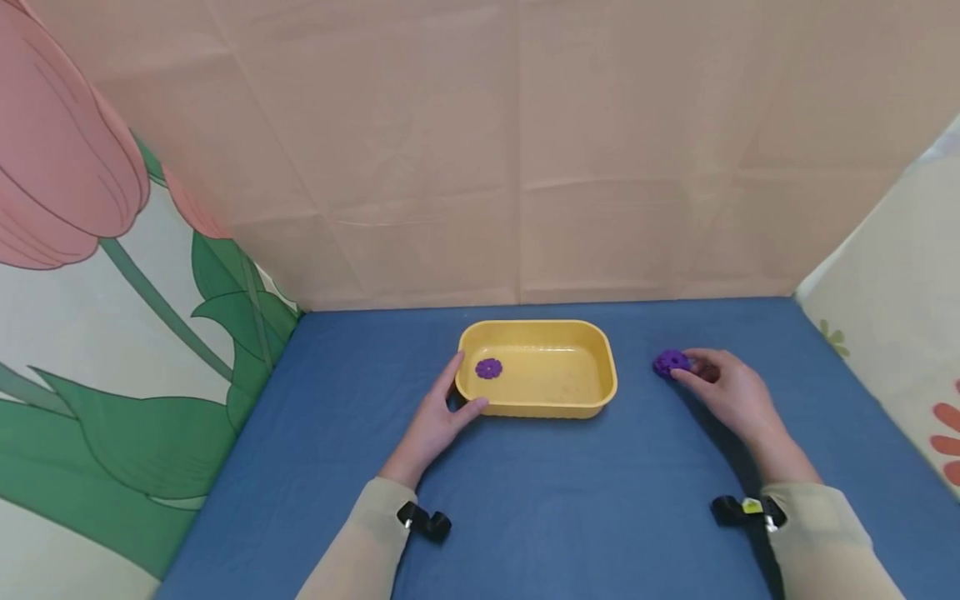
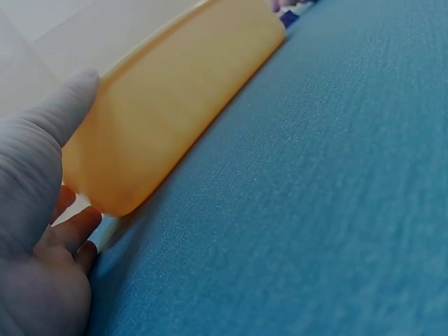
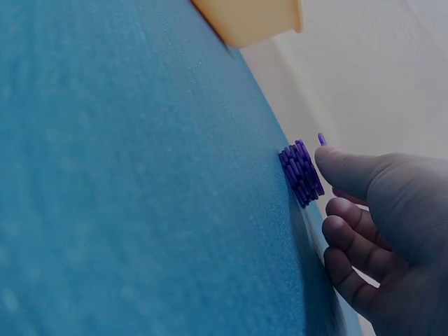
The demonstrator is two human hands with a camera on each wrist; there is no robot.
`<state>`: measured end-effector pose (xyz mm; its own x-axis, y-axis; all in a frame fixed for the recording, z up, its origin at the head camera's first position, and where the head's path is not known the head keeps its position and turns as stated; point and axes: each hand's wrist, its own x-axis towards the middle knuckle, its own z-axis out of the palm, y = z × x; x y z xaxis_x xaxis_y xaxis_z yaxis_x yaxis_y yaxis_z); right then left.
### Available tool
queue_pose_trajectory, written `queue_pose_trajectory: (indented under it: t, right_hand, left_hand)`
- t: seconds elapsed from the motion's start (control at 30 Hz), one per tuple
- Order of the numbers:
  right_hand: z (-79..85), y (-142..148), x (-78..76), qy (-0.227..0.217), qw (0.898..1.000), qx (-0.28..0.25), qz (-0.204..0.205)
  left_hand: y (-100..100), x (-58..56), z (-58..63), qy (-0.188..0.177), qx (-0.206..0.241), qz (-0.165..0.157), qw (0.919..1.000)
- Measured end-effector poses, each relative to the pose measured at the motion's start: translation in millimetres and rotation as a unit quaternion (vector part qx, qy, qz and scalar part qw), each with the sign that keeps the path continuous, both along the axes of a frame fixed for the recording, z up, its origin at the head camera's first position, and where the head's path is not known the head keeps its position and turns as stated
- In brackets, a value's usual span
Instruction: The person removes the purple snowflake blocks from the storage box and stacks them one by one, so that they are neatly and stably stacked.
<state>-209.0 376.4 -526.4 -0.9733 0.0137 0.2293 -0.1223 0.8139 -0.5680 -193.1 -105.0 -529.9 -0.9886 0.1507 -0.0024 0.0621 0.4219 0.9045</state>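
Note:
A yellow plastic tray point(image 1: 540, 410) lies on the blue cloth, with one purple flower-shaped piece point(image 1: 489, 368) inside at its left. My left hand point(image 1: 435, 417) holds the tray's left end, thumb along the near side and fingers around the end. To the right of the tray, a small stack of purple flower-shaped pieces point(image 3: 302, 175) stands on the cloth. Just above that stack, my right hand point(image 1: 731, 396) pinches a single purple flower-shaped piece point(image 3: 322, 139) between thumb and finger. Most of this piece is hidden behind the thumb in the right wrist view.
Blue cloth point(image 1: 555, 500) covers the table. A plain beige sheet point(image 1: 525, 167) hangs along the back edge, and a flower-printed sheet point(image 1: 150, 350) borders the left. Another printed sheet point(image 1: 907, 308) is on the right. Both wrists carry small black cameras.

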Motion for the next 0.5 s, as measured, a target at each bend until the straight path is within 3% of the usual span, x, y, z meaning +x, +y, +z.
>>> queue_pose_trajectory:
  t: [0.5]
  right_hand:
    - [-3.4,-1.6,0.2,-0.013,1.0,0.013,0.001]
  left_hand:
    - [-0.6,1.4,0.7,-0.004,0.004,0.0,1.0]
